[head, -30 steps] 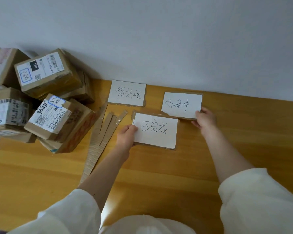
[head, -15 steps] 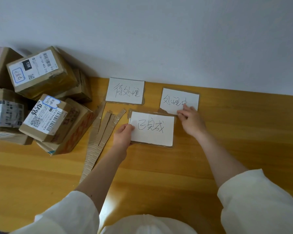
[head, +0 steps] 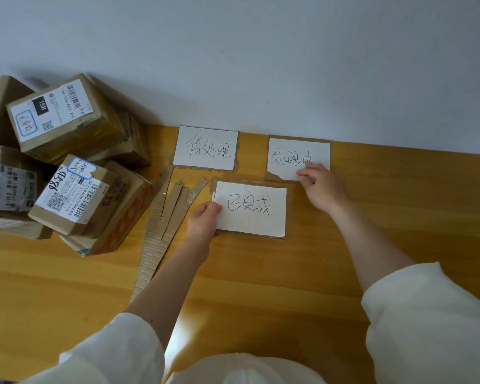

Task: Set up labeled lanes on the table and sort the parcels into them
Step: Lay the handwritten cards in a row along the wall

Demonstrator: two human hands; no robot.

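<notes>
I see the left hand [head: 203, 225] with its grip closed in a pinch on the left edge of the near label card [head: 251, 209], thumb on top of the white paper, the card flat on the table [head: 399, 217]. The right hand [head: 323, 189] has curled fingers set on the lower right corner of the far right label card [head: 294, 156]; I cannot tell whether that grip pinches the card or only presses it. A third label card [head: 205, 148] lies untouched by the wall. Cardboard strips [head: 169, 217] lie just left of the near card. The parcels [head: 75, 189] sit piled at the table's left end. Both forearms reach forward from white sleeves [head: 427, 328].
</notes>
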